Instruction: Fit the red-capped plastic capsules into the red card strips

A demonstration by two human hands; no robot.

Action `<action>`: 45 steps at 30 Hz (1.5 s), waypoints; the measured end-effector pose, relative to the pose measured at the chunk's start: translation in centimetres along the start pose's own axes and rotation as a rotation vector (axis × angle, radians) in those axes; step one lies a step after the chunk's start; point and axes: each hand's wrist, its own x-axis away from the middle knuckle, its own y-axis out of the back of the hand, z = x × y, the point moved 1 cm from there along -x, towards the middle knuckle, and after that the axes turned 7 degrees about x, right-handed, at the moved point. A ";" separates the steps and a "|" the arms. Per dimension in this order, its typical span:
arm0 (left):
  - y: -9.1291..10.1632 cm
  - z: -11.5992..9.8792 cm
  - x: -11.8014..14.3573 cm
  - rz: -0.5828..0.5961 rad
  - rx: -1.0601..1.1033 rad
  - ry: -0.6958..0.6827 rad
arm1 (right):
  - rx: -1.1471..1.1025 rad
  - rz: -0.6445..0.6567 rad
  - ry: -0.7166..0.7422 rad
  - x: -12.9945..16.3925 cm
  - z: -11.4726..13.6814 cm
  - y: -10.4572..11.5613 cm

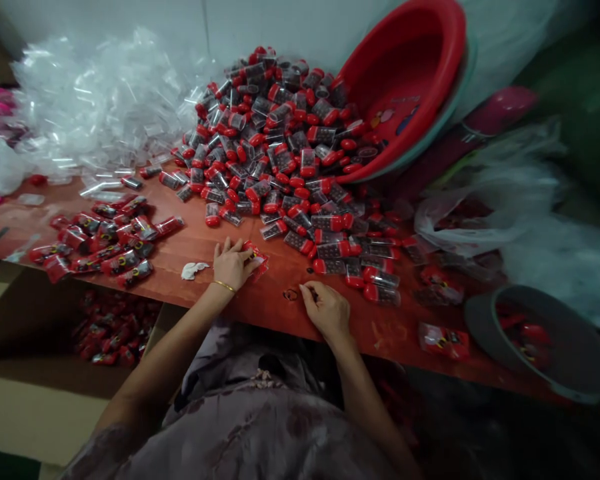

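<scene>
My left hand (pixel 231 265), with a gold bangle at the wrist, is over the tabletop. Its thumb and fingertips grip the edge of a small red printed plastic packet (pixel 257 261). To the right, my right hand (pixel 329 310) has its fingers curled and its fingertips pinched together; whatever is between them is too small to make out. A dark ring-shaped mark (pixel 290 294) shows on the table beside those fingertips. Left of my left hand lies a crumpled white scrap (pixel 194 270). Beyond both hands rises a large pile of clear containers with red caps (pixel 280 153).
A red basin (pixel 450 40) leans over the pile. Clear plastic pieces (pixel 105 100) heap up at back left. Wrapped red packets (pixel 100 240) lie left, above a cardboard box (pixel 25 347) holding more. A grey bowl (pixel 570 353) and single packet (pixel 443 341) are at right.
</scene>
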 end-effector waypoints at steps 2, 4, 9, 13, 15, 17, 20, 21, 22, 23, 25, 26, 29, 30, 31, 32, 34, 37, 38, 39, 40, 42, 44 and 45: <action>-0.8 0.0 -0.4 0.025 0.026 0.028 | -0.017 0.011 -0.010 0.0 0.0 0.0; -1.2 0.2 -0.4 0.000 0.054 0.049 | -0.031 0.011 -0.019 0.0 -0.1 -0.1; -1.1 0.4 0.1 -0.107 0.130 0.039 | -0.075 0.024 -0.051 0.0 -0.2 0.1; -0.2 -0.4 1.1 -0.213 0.232 0.004 | -0.312 0.006 -0.151 -0.5 0.9 0.6; 0.3 -1.2 1.8 -0.238 0.282 -0.038 | -0.522 0.027 -0.225 -1.3 2.2 0.7; 0.7 -2.1 2.6 -0.254 0.325 -0.089 | -0.732 0.080 -0.245 -2.5 4.0 0.6; 1.1 -3.0 3.7 -0.270 0.405 -0.149 | -0.948 0.130 -0.212 -4.0 6.6 0.3; 1.2 -3.1 3.9 -0.283 0.453 -0.144 | -0.973 0.125 -0.214 -4.3 7.2 0.2; 1.3 -3.1 4.1 -0.300 0.522 -0.120 | -0.979 0.109 -0.225 -4.4 7.6 0.2; 1.3 -3.0 4.2 -0.305 0.620 -0.078 | -0.971 0.090 -0.239 -4.3 7.8 0.1; 1.1 -2.8 4.2 -0.238 0.910 0.037 | -0.948 0.055 -0.263 -3.9 7.9 0.1; 0.9 -2.8 4.2 -0.167 1.079 0.098 | -0.933 0.045 -0.267 -3.6 7.8 0.1; 0.3 -3.6 4.4 0.026 1.488 0.261 | -0.818 0.017 -0.244 -2.9 7.2 0.2; 0.1 -4.0 4.5 0.040 1.570 0.320 | -0.756 0.004 -0.231 -2.7 7.0 0.2; 0.0 -4.4 4.6 0.035 1.633 0.384 | -0.693 -0.011 -0.218 -2.6 6.8 0.3; -0.1 -4.8 4.8 0.026 1.690 0.449 | -0.636 -0.025 -0.208 -2.6 6.7 0.4; -0.2 -5.4 5.0 0.030 1.785 0.582 | -0.559 -0.041 -0.191 -2.5 6.6 0.5; -0.1 -5.8 5.0 0.073 1.848 0.693 | -0.535 -0.031 -0.152 -2.5 6.3 0.8; 0.1 -5.7 4.9 0.080 1.847 0.697 | -0.529 -0.022 -0.132 -2.6 6.1 1.0; 0.3 -5.6 4.7 0.074 1.843 0.689 | -0.508 -0.014 -0.114 -2.7 5.7 1.1; 0.5 -5.5 4.4 0.060 1.838 0.673 | -0.467 -0.006 -0.101 -2.8 5.2 1.3; 0.9 -5.2 4.0 0.024 1.830 0.651 | -0.292 -0.012 -0.113 -3.1 3.8 1.7; 1.2 -5.1 3.7 0.016 1.831 0.653 | -0.040 -0.027 -0.175 -3.3 2.1 1.9; 1.2 -5.1 3.6 0.030 1.836 0.663 | 0.077 -0.025 -0.200 -3.3 1.3 2.0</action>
